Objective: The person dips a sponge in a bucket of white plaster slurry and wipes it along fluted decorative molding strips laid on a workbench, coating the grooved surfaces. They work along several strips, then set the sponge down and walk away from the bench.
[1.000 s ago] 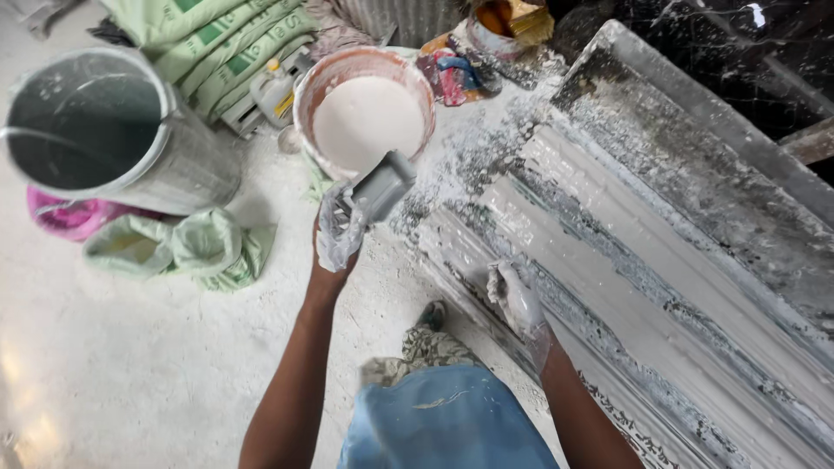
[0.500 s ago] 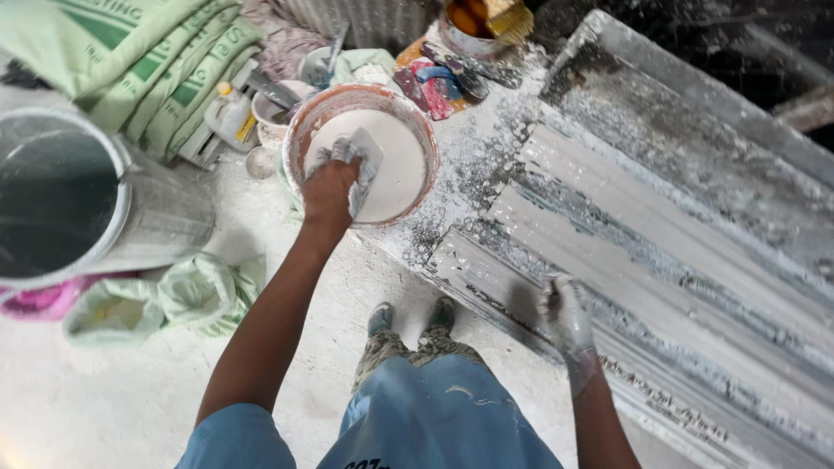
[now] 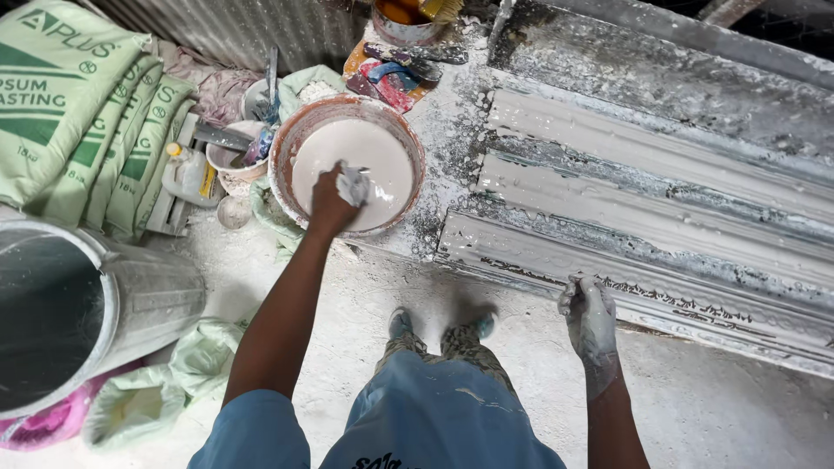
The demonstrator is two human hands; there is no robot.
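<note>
Currently the round basin (image 3: pixel 295 148) of white plaster stands on the floor against the near-left corner of the long moulding form (image 3: pixel 660 217). Left hand (image 3: pixel 334 195) is inside it, fingers closed, contents unclear. Right hand (image 3: pixel 589 314), plaster-coated, fingers curled loosely, rests on the form's near edge; a metal drum (image 3: pixel 148 295) stands left.

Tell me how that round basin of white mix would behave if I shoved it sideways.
The basin looks nearly full of wet white mix, so probably heavy and slow to slide. The mix would likely slosh over the low rim. The left hand dips in; caked walls may grip poorly.
</note>
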